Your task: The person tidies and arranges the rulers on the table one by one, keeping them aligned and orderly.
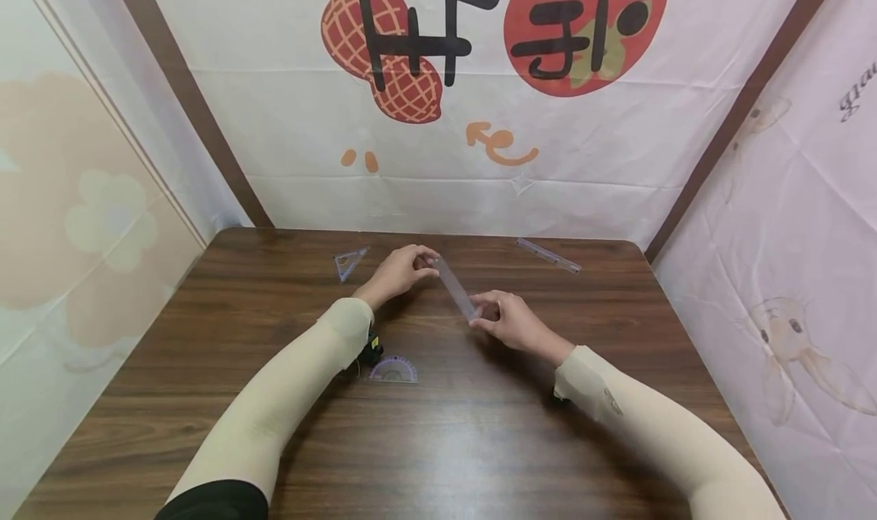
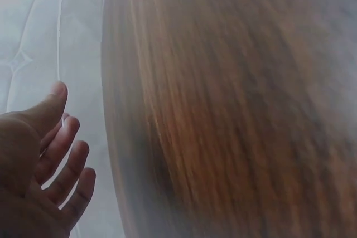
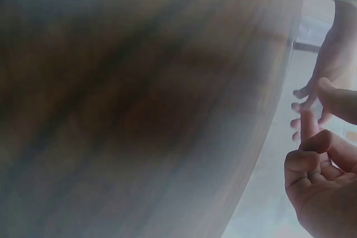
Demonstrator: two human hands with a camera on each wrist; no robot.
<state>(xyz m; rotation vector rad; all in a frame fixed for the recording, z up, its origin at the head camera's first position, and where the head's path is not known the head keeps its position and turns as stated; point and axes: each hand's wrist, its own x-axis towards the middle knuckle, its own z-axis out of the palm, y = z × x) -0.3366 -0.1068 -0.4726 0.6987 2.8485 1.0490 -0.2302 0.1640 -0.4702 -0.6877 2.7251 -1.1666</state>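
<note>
A clear ruler [image 1: 455, 288] is held between both hands above the dark wooden table [image 1: 479, 444], slanting from upper left to lower right in the head view. My left hand [image 1: 400, 271] pinches its far end between thumb and fingers. At the near end, my right hand [image 1: 512, 320] pinches it the same way. Seen edge-on in the left wrist view, the ruler [image 2: 59, 32] is a thin pale line running up from the left hand [image 2: 39, 154]. In the right wrist view the right hand [image 3: 326, 176] has its other fingers curled, with the left hand beyond.
A clear protractor [image 1: 395, 370] lies near the left wrist. The set square [image 1: 351, 263] rests at the back left, and a second clear ruler [image 1: 548, 255] at the back right. A printed cloth backdrop [image 1: 425, 200] hangs behind the table, with cloth at both sides.
</note>
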